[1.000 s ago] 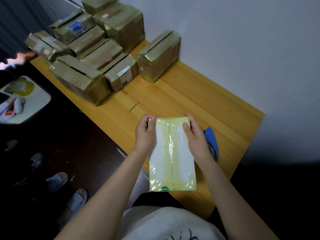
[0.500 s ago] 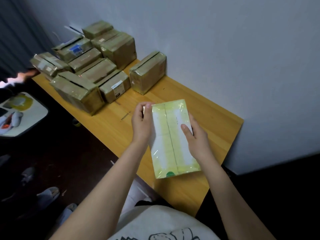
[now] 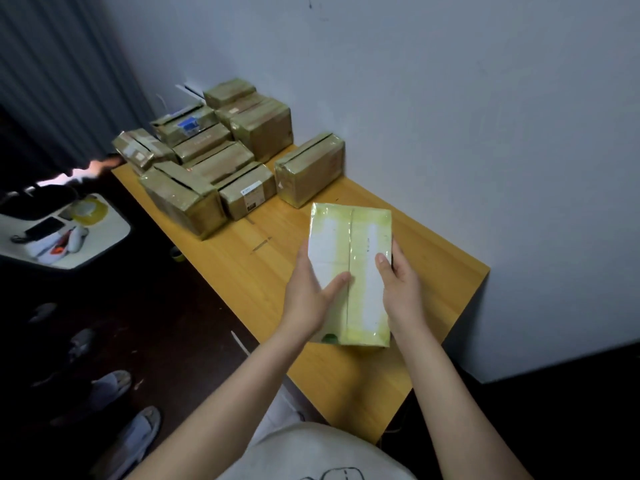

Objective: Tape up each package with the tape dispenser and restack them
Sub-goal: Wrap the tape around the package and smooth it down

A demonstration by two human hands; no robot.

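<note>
From the head camera, a white package (image 3: 349, 271) wrapped in yellowish clear tape is held in both hands above the near half of the wooden surface (image 3: 433, 271). The left hand (image 3: 308, 299) has its grip closed on the package's left side, thumb lying across the top face near the middle seam. The right hand (image 3: 398, 289) is closed on the right side, thumb on top and the other fingers hidden behind the edge. The package is long, its far end pointing toward the wall; whether its near end touches the surface cannot be told.

At the far end of the surface sits a cluster of taped brown boxes (image 3: 207, 161), some stacked on others. One brown box (image 3: 308, 173) stands just apart from them, nearest the white package.

To the left, off the surface, a white tray (image 3: 104, 233) holds a roll of yellowish tape (image 3: 88, 209).
</note>
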